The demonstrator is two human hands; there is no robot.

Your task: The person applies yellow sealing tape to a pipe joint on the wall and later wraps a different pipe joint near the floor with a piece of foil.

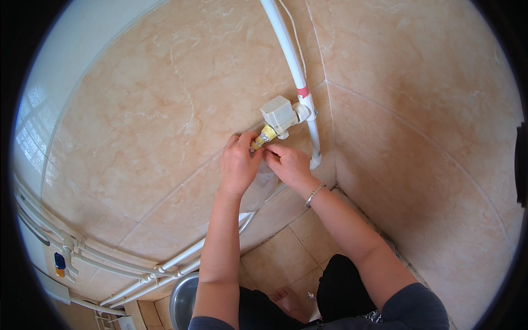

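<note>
A yellow and silvery pipe fitting (264,137) slants down from a whitish box-shaped unit (279,113), which joins a white wall pipe (313,135). My left hand (240,165) is closed with its fingertips around the fitting's lower end. From the other side, my right hand (291,165) pinches close beneath it, its fingertips almost meeting those of the left. Whatever lies between the right fingers is hidden. Something pale and translucent (263,184) shows behind and between my wrists; its kind is unclear.
Beige tiled walls (165,110) meet in a corner just right of the pipe. White pipes (181,258) run low along the left wall, near a blue and orange handle (59,264). A metal basin (184,297) stands on the tiled floor (275,250) beside my legs.
</note>
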